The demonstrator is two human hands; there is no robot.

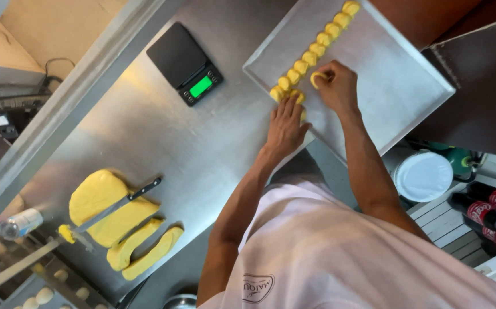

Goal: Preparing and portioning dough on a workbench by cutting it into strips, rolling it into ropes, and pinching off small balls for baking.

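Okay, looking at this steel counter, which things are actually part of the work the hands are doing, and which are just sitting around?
In use:
left hand
right hand
dough pieces
baking tray

Lying about:
scale
dough slab
knife
plastic bottle
soda bottles

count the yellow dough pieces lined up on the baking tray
About 10: a row of yellow dough pieces along the tray edge, one under the right hand, one by the left hand; some may be hidden.

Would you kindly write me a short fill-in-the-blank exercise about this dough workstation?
1. The right hand presses a yellow dough piece onto the metal ____.
2. The knife lies on the big dough slab, whose colour is ____.
3. The scale has a display lit ____.

Missing words: tray; yellow; green
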